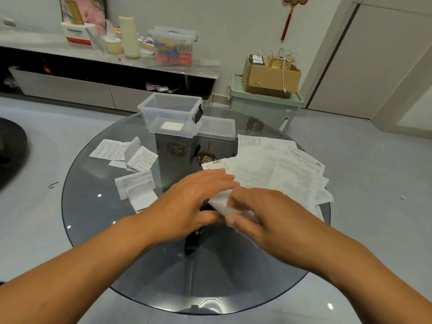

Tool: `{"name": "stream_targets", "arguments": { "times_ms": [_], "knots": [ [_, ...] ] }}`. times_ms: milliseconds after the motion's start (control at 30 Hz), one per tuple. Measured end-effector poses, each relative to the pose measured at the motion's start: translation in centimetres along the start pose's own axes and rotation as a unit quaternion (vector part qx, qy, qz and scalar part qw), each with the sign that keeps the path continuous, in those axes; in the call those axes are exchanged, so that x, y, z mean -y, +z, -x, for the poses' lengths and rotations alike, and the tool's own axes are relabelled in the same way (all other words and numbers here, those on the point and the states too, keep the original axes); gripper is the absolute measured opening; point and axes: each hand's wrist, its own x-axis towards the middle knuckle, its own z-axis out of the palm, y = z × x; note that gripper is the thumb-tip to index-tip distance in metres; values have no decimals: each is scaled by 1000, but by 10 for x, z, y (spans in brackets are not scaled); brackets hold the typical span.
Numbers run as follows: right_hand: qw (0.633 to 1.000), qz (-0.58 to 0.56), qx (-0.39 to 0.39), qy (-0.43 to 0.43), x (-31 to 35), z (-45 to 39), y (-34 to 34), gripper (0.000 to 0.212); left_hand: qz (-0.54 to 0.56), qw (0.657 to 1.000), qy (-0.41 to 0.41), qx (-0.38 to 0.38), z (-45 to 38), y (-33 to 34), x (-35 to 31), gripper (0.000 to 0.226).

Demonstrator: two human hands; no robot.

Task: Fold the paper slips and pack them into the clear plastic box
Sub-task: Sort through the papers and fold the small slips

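Left hand (196, 202) and right hand (261, 216), both pinching one white, blurred, partly folded paper slip (221, 202) above glass surface (98, 206).

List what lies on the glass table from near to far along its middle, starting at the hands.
Paper slip held between the left hand and right hand → barcoded slip → clear plastic box with one folded slip inside.

grey tile floor (374, 164) — pale wall (233, 24)
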Motion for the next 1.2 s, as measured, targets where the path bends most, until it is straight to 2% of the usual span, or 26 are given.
{"name": "stream_targets", "arguments": {
  "times_ms": [100,200,267,333,400,467,600,767,900,1000,1133,1200],
  "knots": [
    [994,-93,49,6,-2,2,-7,17,-49,998,27,23,3,-3,13,37],
    [974,-157,160,34,-26,7,-28,65,-60,996,19,59,11,-10,14,30],
    [960,-164,223,42,-47,11,-41,86,-65,995,-24,68,17,-17,9,23],
    [947,-183,260,52,-67,13,-49,92,-45,995,-57,74,20,-22,5,11],
    [936,-219,269,55,-83,15,-53,95,-5,994,-87,67,20,-23,1,16],
    [942,-234,235,55,-93,13,-52,92,63,988,-133,55,20,-22,3,16],
    [949,-288,87,93,-104,-1,-35,43,160,964,-211,15,16,-19,4,35],
    [922,-344,-39,172,-95,-24,-8,9,231,942,-242,-9,7,-16,-2,34],
    [914,-332,-87,217,-94,-39,7,37,189,936,-292,-54,4,-17,-2,33],
    [916,-312,-129,215,-95,-43,8,33,155,935,-314,-61,5,-19,0,34],
    [921,-291,-128,227,-98,-44,8,31,150,929,-332,-66,4,-19,0,35],
    [924,-263,-125,247,-99,-44,11,33,111,927,-350,-75,5,-15,0,30]
  ]
}}
